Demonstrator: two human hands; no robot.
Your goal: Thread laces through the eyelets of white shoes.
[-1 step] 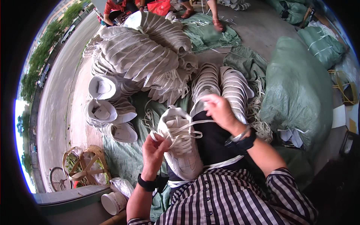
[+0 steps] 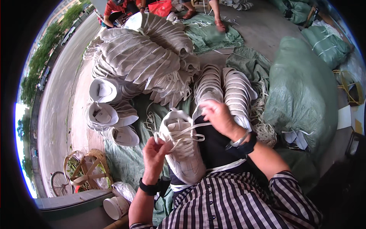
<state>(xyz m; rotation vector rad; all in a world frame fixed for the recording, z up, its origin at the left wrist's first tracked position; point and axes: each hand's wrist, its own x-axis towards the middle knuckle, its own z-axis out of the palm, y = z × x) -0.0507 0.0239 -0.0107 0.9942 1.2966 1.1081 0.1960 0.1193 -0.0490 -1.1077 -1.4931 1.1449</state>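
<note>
A white shoe upper lies on my lap, toe toward me, with a white shoelace threaded through its eyelets. My left hand is beside its left edge, thumb and fingers pinched on a loop of the lace. To the upper right, my right hand is closed in a pinch above my dark trousers. A stretch of lace runs from the upper to beneath this hand; the fingertips are slightly blurred.
Beyond my knees stand nested stacks of white uppers, with a large pile of uppers farther left. A bundle of loose laces and a big green sack are at right. A woven basket sits at lower left. People sit at the far side.
My right hand has shifted slightly left and nearer to me. The left hand has barely moved, still pinching the lace.
</note>
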